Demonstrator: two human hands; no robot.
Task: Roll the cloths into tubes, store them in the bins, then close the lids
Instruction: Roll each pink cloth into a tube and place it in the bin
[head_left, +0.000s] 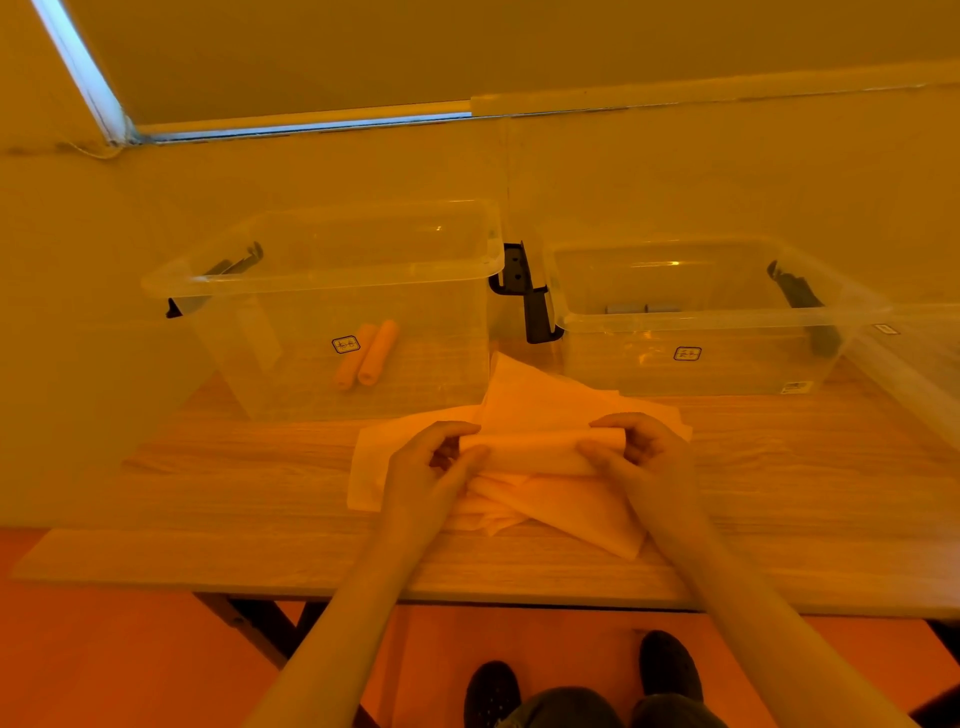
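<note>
A pale cloth rolled into a tube (540, 451) lies crosswise above a heap of loose cloths (566, 506) on the wooden table (260, 499). My left hand (434, 470) grips the tube's left end, and my right hand (636, 449) grips its right end. Behind the heap stand two clear plastic bins without lids. Two rolled orange cloths (368, 353) lie in the left bin (332, 270). The right bin (691, 312) holds two small grey rolls (644, 308) at its back.
Black latch handles (524, 293) hang between the bins and on their outer ends. A clear lid (914, 358) rests at the far right. The table's near edge (467, 597) runs just before my feet (670, 665). A wall rises behind the bins.
</note>
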